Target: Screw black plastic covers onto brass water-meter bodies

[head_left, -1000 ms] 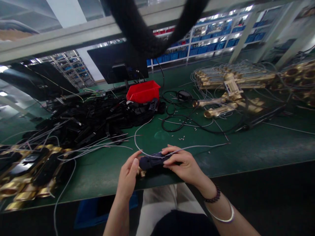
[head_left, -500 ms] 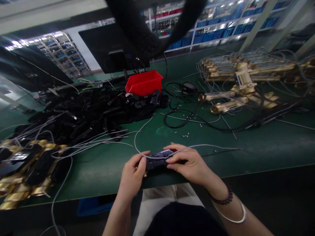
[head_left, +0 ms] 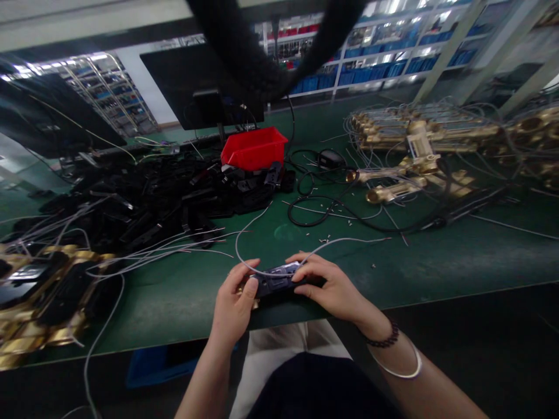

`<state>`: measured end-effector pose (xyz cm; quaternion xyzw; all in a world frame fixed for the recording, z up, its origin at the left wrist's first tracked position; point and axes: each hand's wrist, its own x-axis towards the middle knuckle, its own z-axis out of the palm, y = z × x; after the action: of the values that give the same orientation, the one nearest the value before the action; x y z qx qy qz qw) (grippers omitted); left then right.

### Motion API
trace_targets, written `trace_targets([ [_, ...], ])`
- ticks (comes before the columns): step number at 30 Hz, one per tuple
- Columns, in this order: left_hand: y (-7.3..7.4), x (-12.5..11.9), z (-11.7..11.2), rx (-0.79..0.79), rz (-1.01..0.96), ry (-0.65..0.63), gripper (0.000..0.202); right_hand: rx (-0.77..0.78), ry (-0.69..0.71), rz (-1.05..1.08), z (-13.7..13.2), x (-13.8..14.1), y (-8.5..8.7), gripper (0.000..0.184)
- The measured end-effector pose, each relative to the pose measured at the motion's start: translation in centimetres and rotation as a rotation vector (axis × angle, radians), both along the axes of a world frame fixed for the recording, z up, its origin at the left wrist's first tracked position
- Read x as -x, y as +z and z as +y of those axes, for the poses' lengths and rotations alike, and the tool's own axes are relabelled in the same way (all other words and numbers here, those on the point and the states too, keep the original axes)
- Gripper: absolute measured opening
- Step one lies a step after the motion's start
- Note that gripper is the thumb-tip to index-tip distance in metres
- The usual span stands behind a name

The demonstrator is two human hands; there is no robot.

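We grip the black housing [head_left: 277, 282] at its ends, left hand [head_left: 233, 305] and right hand [head_left: 334, 291] curled around it, steadying it near the red bin [head_left: 253, 148] so the grey wire [head_left: 305, 256] seats.

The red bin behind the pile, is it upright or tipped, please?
Tipped: the red bin leans on the black parts, its opening facing away.

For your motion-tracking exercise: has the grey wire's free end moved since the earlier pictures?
Yes. The grey wire end has lifted away from the table edge, and now lies closer to the black cable loop.
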<state>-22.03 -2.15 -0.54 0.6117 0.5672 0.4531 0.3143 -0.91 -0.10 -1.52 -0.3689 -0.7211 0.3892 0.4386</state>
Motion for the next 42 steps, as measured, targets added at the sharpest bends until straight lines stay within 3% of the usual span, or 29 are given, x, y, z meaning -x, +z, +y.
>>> trace_targets([
  [3, -0.2, 0.5, -0.3, -0.161, 0.006, -0.091, 0.034, 0.034, -0.076, 0.067, 0.1, 0.3, 0.0, 0.011],
  [5, -0.1, 0.5, -0.3, -0.157, 0.051, -0.118, 0.037, 0.088, -0.135, 0.081, 0.4, 0.6, 0.2, 0.019],
  [10, 0.0, -0.1, 0.2, 0.001, 0.045, 0.016, 0.034, 0.145, -0.172, 0.061, 1.3, 1.4, 0.8, 0.026],
  [16, -0.7, -0.7, 0.5, -0.040, -0.002, 0.090, 0.044, 0.228, -0.260, 0.304, 1.0, 1.6, -0.1, 0.029],
  [20, -0.7, -0.9, 0.5, -0.069, 0.037, 0.072, 0.045, 0.097, -0.300, 0.181, 0.4, 1.9, -0.1, 0.038],
  [23, -0.6, -0.9, 0.6, -0.110, 0.075, 0.080, 0.040, -0.026, -0.323, 0.113, 0.6, 2.6, 0.0, 0.034],
  [29, -0.9, -1.1, 0.6, -0.094, 0.065, 0.093, 0.049, -0.061, -0.345, 0.081, 0.8, 2.9, -0.6, 0.031],
  [31, -0.9, -1.1, 0.5, -0.132, 0.096, 0.091, 0.046, -0.126, -0.420, 0.094, 0.3, 2.8, -0.8, 0.033],
  [35, -0.7, -0.9, 0.5, -0.207, 0.163, 0.047, 0.033, -0.291, -0.625, 0.009, -0.8, 2.9, -0.8, 0.003],
  [42, 0.2, -0.3, 0.9, -0.182, 0.192, -0.065, 0.029, -0.383, -0.723, -0.198, -1.4, 3.9, -0.4, 0.013],
])
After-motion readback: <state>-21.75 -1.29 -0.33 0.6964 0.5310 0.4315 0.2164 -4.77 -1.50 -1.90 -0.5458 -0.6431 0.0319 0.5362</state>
